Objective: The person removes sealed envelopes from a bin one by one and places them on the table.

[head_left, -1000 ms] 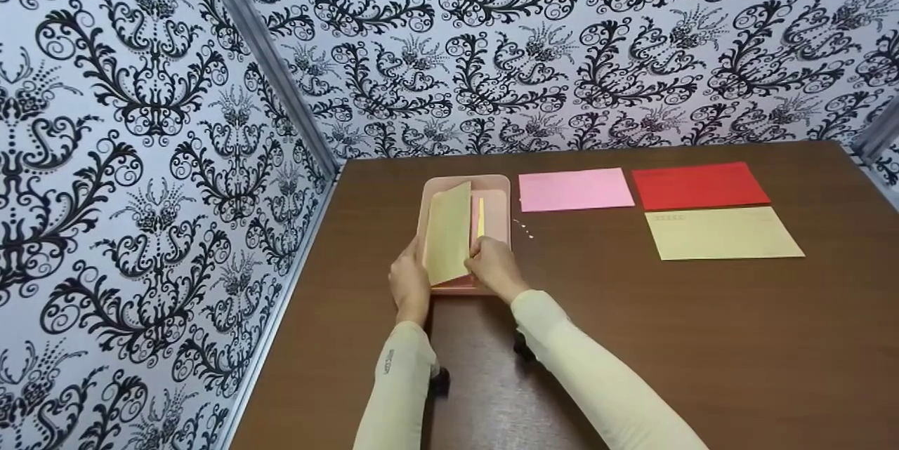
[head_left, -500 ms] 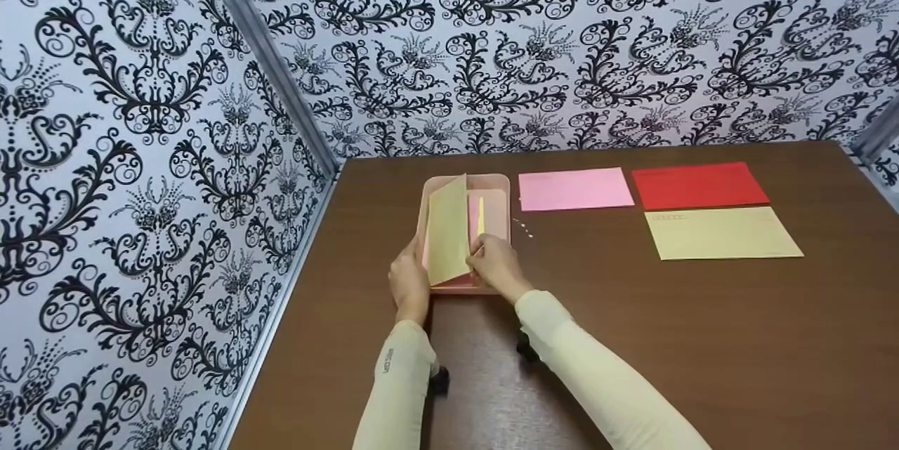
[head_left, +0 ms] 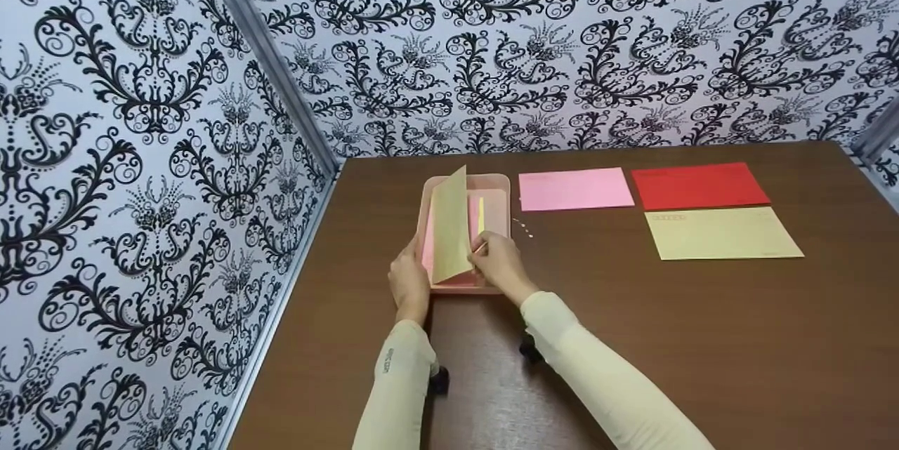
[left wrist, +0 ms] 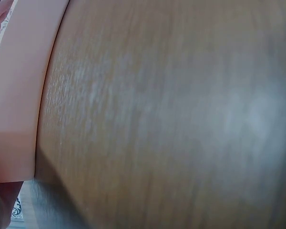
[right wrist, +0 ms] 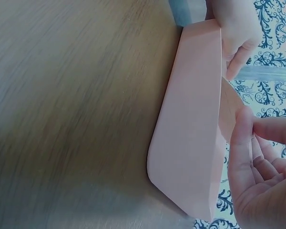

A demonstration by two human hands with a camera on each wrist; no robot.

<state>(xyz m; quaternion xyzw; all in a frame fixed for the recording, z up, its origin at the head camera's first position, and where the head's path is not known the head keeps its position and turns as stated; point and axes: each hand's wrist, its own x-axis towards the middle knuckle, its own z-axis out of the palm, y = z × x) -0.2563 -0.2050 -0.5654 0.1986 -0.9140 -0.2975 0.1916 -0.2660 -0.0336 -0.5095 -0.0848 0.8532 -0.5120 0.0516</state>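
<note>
In the head view a pale yellow envelope leans up out of a shallow pink plastic tray, its right edge raised. My right hand pinches the lower right edge of that envelope between thumb and fingertips; the right wrist view shows the pinch above the tray wall. My left hand grips the tray's left side near its front corner, with the thumb at the rim in the right wrist view. Under the raised envelope lie pink and red paper pieces, plus a narrow yellow strip, mostly covered.
On the brown table, right of the tray, a pink envelope, a red envelope and another pale yellow envelope lie flat. Small white bits dot the table beside the tray. Patterned walls stand behind and left.
The pale yellow envelope in my right hand has tilted more upright, its top corner rising, uncovering more pink on the tray's left. My right hand shifted slightly; my left hand stayed put.
</note>
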